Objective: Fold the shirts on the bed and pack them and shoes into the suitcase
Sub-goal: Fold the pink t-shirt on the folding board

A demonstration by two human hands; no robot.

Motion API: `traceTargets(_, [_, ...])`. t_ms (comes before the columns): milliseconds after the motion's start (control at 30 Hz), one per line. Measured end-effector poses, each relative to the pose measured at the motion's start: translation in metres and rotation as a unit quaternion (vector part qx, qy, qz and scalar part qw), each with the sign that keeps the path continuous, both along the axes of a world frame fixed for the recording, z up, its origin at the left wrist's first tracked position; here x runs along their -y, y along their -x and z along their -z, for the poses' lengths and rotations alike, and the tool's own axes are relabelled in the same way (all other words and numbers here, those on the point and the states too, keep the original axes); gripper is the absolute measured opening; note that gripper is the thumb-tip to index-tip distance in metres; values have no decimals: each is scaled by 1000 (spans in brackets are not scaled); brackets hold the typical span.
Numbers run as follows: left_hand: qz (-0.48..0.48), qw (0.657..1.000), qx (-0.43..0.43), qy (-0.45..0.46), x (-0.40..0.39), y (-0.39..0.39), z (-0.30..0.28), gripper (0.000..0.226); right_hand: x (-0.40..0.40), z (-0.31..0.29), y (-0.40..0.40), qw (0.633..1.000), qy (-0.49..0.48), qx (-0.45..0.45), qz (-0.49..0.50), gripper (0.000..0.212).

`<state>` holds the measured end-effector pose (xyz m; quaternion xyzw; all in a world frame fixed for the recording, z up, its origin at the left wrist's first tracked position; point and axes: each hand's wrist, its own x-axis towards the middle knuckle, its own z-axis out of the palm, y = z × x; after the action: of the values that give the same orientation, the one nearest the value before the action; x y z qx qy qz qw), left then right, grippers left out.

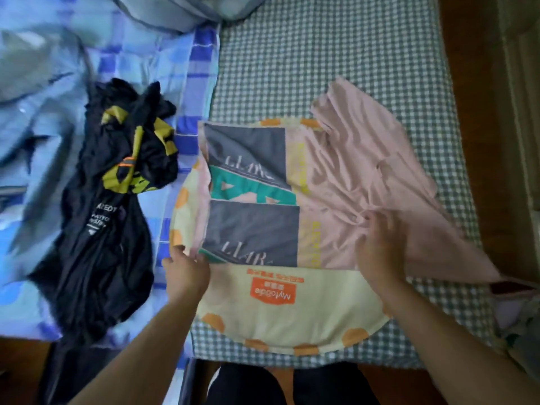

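A pink shirt [350, 171] with grey and teal printed blocks lies spread over a round cream cushion [286, 317] with orange dots, on the checked bed sheet [336, 54]. My left hand [185, 273] pinches the shirt's near-left edge. Over on the shirt's right part, my right hand [380, 247] presses into bunched pink fabric, though its fingers are blurred. A black shirt [102, 229] with yellow markings lies crumpled to the left on the blue quilt [43, 141]. No suitcase or shoes are in view.
A grey pillow [181, 10] sits at the top. A wooden bed frame and floor [482, 83] run along the right side. My dark-trousered legs [286, 384] stand at the bed's near edge. Some fabric [520, 317] shows at the right border.
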<state>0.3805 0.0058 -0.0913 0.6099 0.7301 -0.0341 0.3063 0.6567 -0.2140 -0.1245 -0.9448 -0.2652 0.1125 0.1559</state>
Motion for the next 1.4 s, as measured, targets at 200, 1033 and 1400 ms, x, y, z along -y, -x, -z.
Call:
traceTargets(200, [-10, 995, 91, 40, -37, 15, 31, 23, -102, 38, 111, 954, -1, -101, -283, 58])
traceTargets(1033, [-54, 953, 295, -44, -12, 119, 54, 21, -230, -9, 190, 901, 10, -278, -333, 19])
traceTargets(1400, [274, 941, 105, -167, -19, 114, 62, 14, -214, 1, 199, 924, 6, -301, -235, 22])
